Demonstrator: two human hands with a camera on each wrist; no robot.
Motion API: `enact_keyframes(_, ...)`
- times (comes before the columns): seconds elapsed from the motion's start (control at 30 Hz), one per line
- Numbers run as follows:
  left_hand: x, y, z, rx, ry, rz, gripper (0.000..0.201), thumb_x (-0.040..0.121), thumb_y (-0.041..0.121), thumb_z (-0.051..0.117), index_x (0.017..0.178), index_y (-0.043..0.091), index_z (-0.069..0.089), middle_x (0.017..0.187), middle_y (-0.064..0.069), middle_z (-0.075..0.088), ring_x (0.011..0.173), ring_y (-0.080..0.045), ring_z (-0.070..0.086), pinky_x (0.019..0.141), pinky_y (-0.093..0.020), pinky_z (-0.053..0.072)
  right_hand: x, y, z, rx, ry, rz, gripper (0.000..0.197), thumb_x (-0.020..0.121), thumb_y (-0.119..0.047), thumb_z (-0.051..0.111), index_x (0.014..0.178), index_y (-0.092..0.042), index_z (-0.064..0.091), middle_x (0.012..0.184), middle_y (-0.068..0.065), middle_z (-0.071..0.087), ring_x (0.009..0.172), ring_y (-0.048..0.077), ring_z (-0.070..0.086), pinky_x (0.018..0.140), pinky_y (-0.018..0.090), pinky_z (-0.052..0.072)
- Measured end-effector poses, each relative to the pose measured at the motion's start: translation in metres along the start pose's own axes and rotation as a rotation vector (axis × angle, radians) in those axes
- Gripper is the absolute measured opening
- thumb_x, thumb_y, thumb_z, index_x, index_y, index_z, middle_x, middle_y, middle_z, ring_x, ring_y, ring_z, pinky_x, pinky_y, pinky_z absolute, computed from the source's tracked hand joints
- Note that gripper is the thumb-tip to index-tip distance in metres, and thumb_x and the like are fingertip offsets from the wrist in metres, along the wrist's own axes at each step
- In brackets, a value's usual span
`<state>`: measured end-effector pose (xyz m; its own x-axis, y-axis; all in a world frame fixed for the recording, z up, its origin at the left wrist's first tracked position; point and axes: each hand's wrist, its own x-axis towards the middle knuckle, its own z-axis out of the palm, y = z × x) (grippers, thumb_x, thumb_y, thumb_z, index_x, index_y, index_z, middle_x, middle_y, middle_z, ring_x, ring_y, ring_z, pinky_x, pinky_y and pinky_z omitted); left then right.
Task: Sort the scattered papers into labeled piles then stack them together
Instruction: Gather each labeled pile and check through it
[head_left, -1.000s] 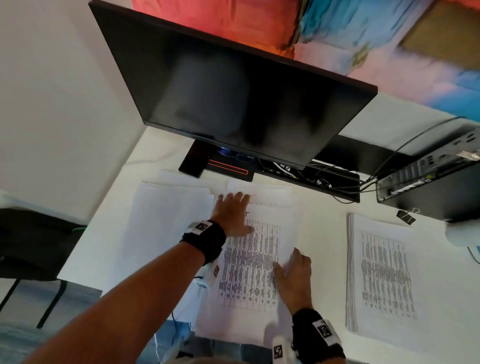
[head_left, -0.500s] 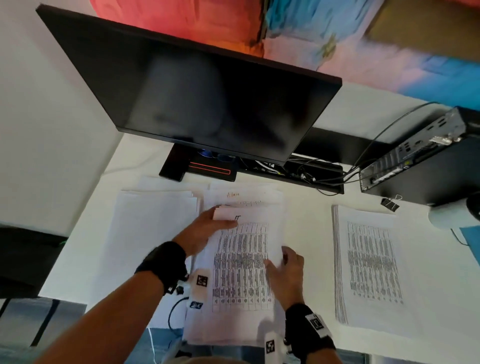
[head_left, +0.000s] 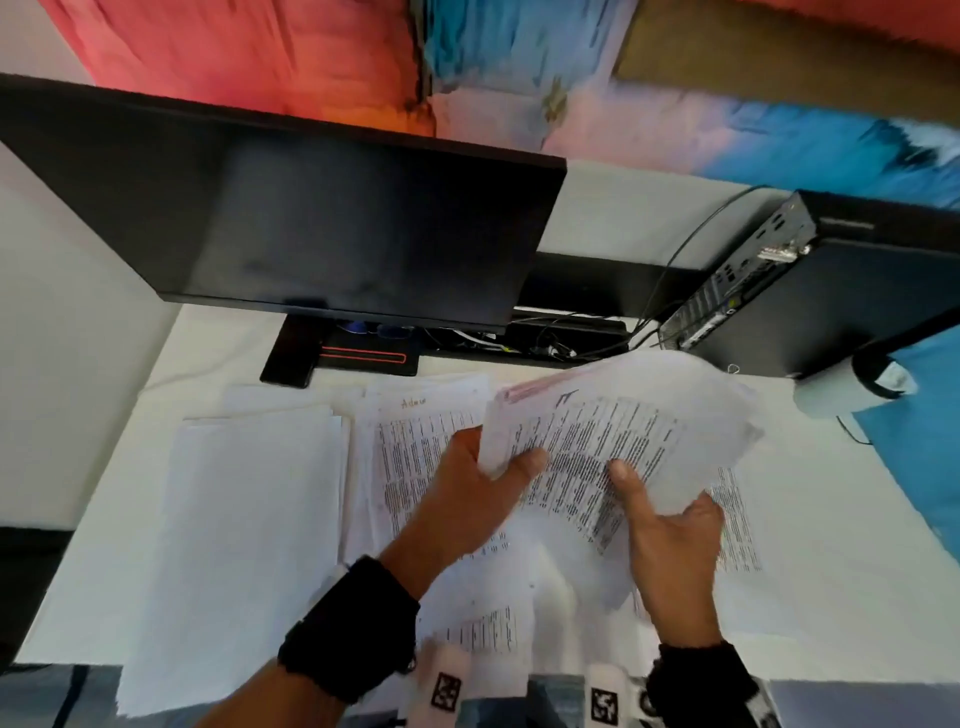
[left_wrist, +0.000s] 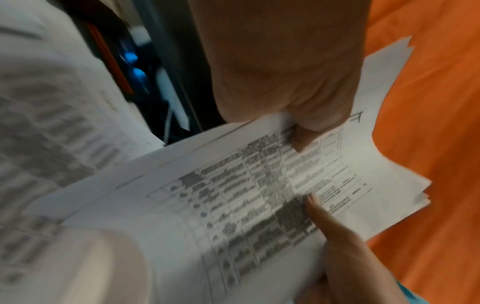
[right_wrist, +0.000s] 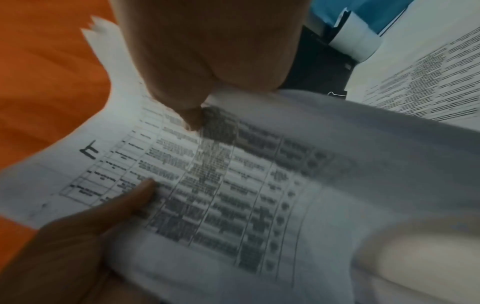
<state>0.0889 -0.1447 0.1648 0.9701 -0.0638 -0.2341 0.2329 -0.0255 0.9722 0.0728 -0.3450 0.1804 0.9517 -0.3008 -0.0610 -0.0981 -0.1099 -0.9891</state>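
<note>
Fingers (head_left: 527, 460) of both hands are pinching the sheaf of printed papers (head_left: 623, 431) | left hand (head_left: 467, 499) is gripping its left edge, right hand (head_left: 670, 540) its near edge | limp sheets are sagging above the white desk (head_left: 831, 519)

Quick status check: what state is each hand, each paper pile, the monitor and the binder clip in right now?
Left hand: grips the lifted bundle's left edge.
Right hand: grips its near right edge.
Lifted bundle: off the desk, bent.
Middle pile: flat, labeled sheet exposed.
Left pile: flat, blank side up.
Monitor: dark.
Binder clip: lying on the desk.
</note>
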Motion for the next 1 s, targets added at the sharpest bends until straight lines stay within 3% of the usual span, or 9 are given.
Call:
enact_keyframes(0.07, 0.003, 0.021, 0.030, -0.033, 0.019, 0.111, 0.002, 0.097, 0.031, 0.073, 0.096, 0.031, 0.072, 0.093, -0.030, 0.069, 0.074, -0.023, 0.063, 0.068, -0.039, 0.054, 0.004, -0.013, -0.004, 0.120, 0.157, -0.093, 0.023, 0.093, -0.010, 0.076, 0.116, -0.011, 0.076, 0.104, -0.013, 0.080, 0.100, 0.005, 0.075, 0.083, 0.015, 0.058)
enact_keyframes(0.23, 0.033, 0.023, 0.063, -0.082, -0.051, 0.150, 0.032, 0.088, 0.011, 0.083, 0.107, 0.035, 0.074, 0.096, 0.020, 0.079, 0.096, 0.000, 0.075, 0.083, -0.017, 0.058, 0.020, 0.004, -0.022, 0.159, 0.250, -0.083, 0.037, 0.085, -0.012, 0.084, 0.120, -0.003, 0.074, 0.109, -0.003, 0.081, 0.102, 0.014, 0.076, 0.081, 0.021, 0.060)
enact_keyframes(0.37, 0.056, -0.012, 0.058, 0.078, -0.010, 0.122, 0.031, 0.085, 0.019, 0.088, 0.114, 0.020, 0.077, 0.102, 0.015, 0.079, 0.098, -0.001, 0.073, 0.086, -0.015, 0.055, 0.027, 0.033, -0.043, 0.174, 0.300, -0.001, 0.048, 0.076, -0.019, 0.089, 0.119, -0.007, 0.073, 0.109, 0.002, 0.080, 0.103, 0.017, 0.077, 0.080, 0.022, 0.061)
enact_keyframes(0.5, 0.067, -0.026, 0.052, 0.031, 0.061, 0.049, 0.027, 0.089, 0.017, 0.082, 0.107, -0.001, 0.074, 0.086, 0.009, 0.078, 0.080, -0.012, 0.074, 0.081, -0.025, 0.058, 0.028, 0.054, -0.042, 0.147, 0.386, -0.031, 0.047, 0.095, -0.019, 0.076, 0.136, -0.009, 0.055, 0.128, 0.007, 0.069, 0.119, 0.019, 0.067, 0.103, 0.033, 0.057)
enact_keyframes(0.57, 0.073, -0.031, 0.046, 0.023, 0.055, 0.016, 0.038, 0.087, 0.030, 0.084, 0.106, -0.001, 0.073, 0.098, -0.005, 0.079, 0.089, -0.025, 0.075, 0.088, -0.039, 0.059, 0.023, 0.063, -0.038, 0.094, 0.344, -0.041, 0.049, 0.103, -0.011, 0.065, 0.146, -0.012, 0.042, 0.136, 0.003, 0.061, 0.126, 0.013, 0.060, 0.110, 0.034, 0.051)
enact_keyframes(0.7, 0.074, -0.026, 0.039, 0.053, -0.026, 0.029, 0.033, 0.084, 0.029, 0.085, 0.111, 0.013, 0.075, 0.109, 0.001, 0.080, 0.105, -0.016, 0.075, 0.094, -0.038, 0.058, 0.006, 0.071, -0.026, 0.149, 0.168, -0.006, 0.072, 0.105, -0.004, 0.058, 0.154, -0.038, 0.018, 0.149, -0.013, 0.047, 0.134, -0.010, 0.050, 0.103, 0.007, 0.043)
enact_keyframes(0.83, 0.074, -0.028, 0.041, 0.077, -0.069, 0.054, 0.052, 0.082, 0.037, 0.088, 0.127, 0.022, 0.069, 0.125, 0.006, 0.073, 0.122, -0.015, 0.067, 0.107, -0.045, 0.052, 0.002, 0.081, -0.020, 0.103, 0.154, -0.044, 0.081, 0.101, 0.002, 0.061, 0.161, -0.023, 0.013, 0.155, -0.006, 0.040, 0.142, 0.006, 0.043, 0.109, 0.010, 0.039)
enact_keyframes(0.9, 0.073, -0.024, 0.046, 0.095, -0.044, 0.016, 0.054, 0.084, 0.047, 0.084, 0.130, 0.024, 0.067, 0.125, 0.010, 0.073, 0.120, -0.007, 0.067, 0.108, -0.040, 0.053, 0.003, 0.082, -0.017, 0.107, 0.137, -0.078, 0.075, 0.101, 0.004, 0.059, 0.160, -0.013, 0.015, 0.154, -0.001, 0.039, 0.143, 0.011, 0.041, 0.111, 0.013, 0.039)
enact_keyframes(1.0, 0.072, -0.018, 0.054, 0.126, -0.002, 0.117, 0.037, 0.099, 0.029, 0.072, 0.130, 0.011, 0.067, 0.114, 0.005, 0.074, 0.099, 0.002, 0.066, 0.091, -0.015, 0.052, 0.004, 0.074, -0.012, 0.082, 0.158, -0.129, 0.056, 0.105, -0.004, 0.054, 0.153, -0.015, 0.026, 0.147, 0.002, 0.043, 0.136, 0.001, 0.045, 0.109, 0.018, 0.044)
